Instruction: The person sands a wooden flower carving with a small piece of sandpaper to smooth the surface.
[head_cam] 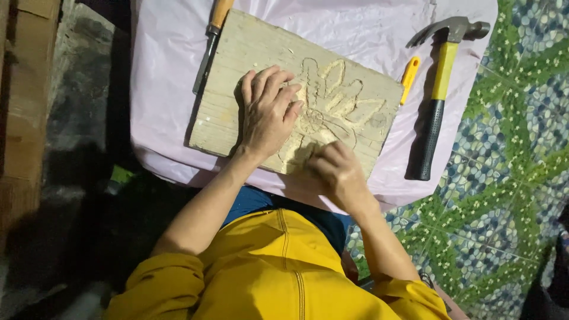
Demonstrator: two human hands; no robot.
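Observation:
A pale wooden board [249, 53] with a carved leaf or flower relief lies on a pink plastic sheet [166, 89]. My left hand [268, 112] rests flat on the board, fingers spread, pressing it down beside the carving. My right hand [338, 172] is curled at the board's near edge over the lower part of the carving; whether it holds a small tool is hidden by the fingers. Light wood chips lie in the carved grooves.
A chisel with a wooden handle [212, 35] lies along the board's left far edge. A claw hammer with a yellow and black handle [437, 95] lies to the right, with a small yellow-handled tool [409, 72] beside it. Patterned pebble-look floor [510, 148] shows on the right.

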